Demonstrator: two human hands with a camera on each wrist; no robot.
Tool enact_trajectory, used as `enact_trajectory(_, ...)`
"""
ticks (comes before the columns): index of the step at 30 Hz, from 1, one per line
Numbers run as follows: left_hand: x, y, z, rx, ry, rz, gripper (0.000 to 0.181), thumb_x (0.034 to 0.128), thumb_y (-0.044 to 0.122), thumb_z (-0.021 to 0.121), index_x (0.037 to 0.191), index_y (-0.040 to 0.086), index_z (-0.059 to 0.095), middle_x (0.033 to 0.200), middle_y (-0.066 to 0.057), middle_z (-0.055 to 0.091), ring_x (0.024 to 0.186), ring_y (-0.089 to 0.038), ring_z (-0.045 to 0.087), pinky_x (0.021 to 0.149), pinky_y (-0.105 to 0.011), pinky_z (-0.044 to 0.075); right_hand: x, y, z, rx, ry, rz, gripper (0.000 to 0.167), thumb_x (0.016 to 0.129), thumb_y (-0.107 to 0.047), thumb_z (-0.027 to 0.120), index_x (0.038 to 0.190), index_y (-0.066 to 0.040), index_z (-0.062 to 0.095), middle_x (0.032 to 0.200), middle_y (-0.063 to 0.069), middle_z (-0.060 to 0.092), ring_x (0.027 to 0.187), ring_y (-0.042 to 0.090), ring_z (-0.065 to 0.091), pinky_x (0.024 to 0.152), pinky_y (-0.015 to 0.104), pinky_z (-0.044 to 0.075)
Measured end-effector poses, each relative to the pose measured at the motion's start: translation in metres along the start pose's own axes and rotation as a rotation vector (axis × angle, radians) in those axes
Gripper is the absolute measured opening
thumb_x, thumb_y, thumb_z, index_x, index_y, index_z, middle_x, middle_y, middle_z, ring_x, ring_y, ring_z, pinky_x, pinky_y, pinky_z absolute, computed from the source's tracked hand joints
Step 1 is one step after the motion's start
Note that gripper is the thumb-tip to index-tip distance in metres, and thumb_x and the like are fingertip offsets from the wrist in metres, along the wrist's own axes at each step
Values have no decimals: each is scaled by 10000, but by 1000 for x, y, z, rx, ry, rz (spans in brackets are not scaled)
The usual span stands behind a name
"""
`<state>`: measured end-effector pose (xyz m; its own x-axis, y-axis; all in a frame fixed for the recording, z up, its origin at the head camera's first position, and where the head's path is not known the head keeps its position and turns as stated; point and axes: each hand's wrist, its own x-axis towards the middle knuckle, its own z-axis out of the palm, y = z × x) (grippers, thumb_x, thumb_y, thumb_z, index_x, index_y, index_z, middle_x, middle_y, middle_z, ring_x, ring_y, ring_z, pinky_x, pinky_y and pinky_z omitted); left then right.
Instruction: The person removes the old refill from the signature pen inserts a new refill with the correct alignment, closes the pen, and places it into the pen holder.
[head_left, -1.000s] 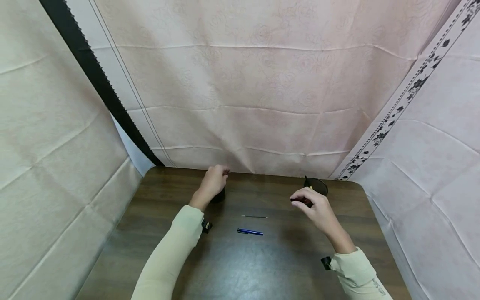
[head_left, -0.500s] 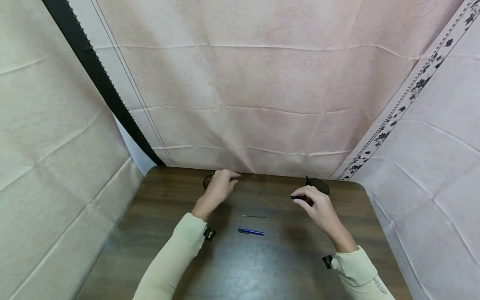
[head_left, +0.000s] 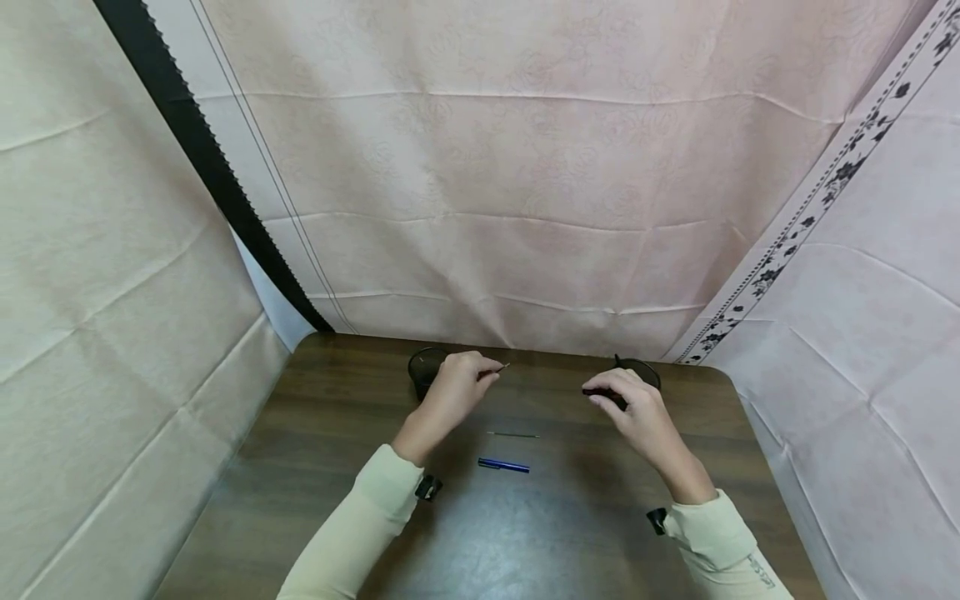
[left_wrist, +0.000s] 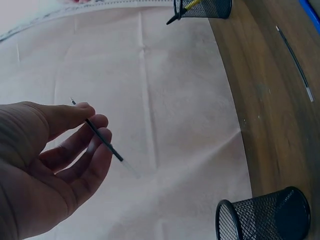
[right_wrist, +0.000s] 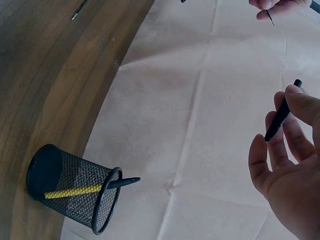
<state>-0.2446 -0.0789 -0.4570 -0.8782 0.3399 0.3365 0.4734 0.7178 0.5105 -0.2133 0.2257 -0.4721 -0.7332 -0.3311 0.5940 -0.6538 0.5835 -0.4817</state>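
Between thumb and fingers, the left hand [head_left: 456,388] pinches a thin dark pen refill [left_wrist: 104,140] with a clear end, above the table's back. The right hand [head_left: 636,417] holds a short black pen barrel [right_wrist: 282,114] by thumb and fingertips, in front of the right mesh cup. On the table between the hands lie another thin refill [head_left: 513,435] and, nearer the front, a blue pen [head_left: 503,465]. No contact between the two hands' items shows.
A black mesh cup [left_wrist: 270,218] stands just left of the left hand. Another mesh cup [right_wrist: 75,185] at the back right holds a yellow-and-black pen [right_wrist: 75,191]. Pale cloth [head_left: 480,167] hangs behind the table [head_left: 300,467] and at both sides.
My left hand has moved right, away from the left mesh cup, carrying the refill; the cup is now more visible. My right hand has stayed nearly in place with the barrel.
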Motion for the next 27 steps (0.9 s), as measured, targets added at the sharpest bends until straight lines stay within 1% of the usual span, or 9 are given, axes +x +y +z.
enact_trajectory(2,-2,4,2,18,10,39,155,961,137,742,1096,103,811,990,-32,766,856,-141,708,727,-288,585,0,0,0,-11,-7,0,284,835,62,804,1038,-133,764,1041,-40,736,991,144,636,862,168,455)
enact_trajectory(5,-3,11,3,35,21,93,154,956,136,747,1089,89,810,973,-32,763,869,-159,707,754,-299,591,1,0,-1,-27,-19,1,270,851,34,802,1045,-149,762,1052,-52,733,1007,129,634,871,175,462)
enact_trajectory(9,-5,21,5,79,31,161,147,952,132,752,1080,87,808,954,-21,751,891,-183,687,783,-313,589,2,-2,-2,-46,-20,-8,256,850,26,805,1047,-131,763,1051,-44,735,999,135,635,858,186,467)
enact_trajectory(14,-6,32,9,154,43,244,141,948,134,758,1075,102,809,922,-4,731,858,-160,660,745,-269,576,3,-4,-2,-72,3,-36,287,820,48,823,1036,-132,765,1034,-30,744,966,152,647,823,202,474)
enact_trajectory(18,-7,38,11,205,57,311,148,947,137,759,1083,103,807,890,-5,703,820,-149,626,712,-237,557,3,-6,-2,-85,11,-54,273,820,30,830,1030,-132,768,1031,-31,744,962,149,651,812,217,478)
enact_trajectory(22,-8,43,12,241,71,363,144,948,143,759,1080,110,805,868,2,671,792,-130,578,683,-200,528,4,-9,-2,-93,8,-71,256,830,11,827,1030,-135,766,1032,-29,740,961,151,651,809,230,481)
enact_trajectory(27,-8,47,15,284,80,393,148,927,110,778,1072,115,807,853,3,654,777,-124,546,672,-180,500,5,-11,-2,-92,7,-85,258,826,21,824,1025,-132,764,1030,-25,734,961,152,645,804,237,481)
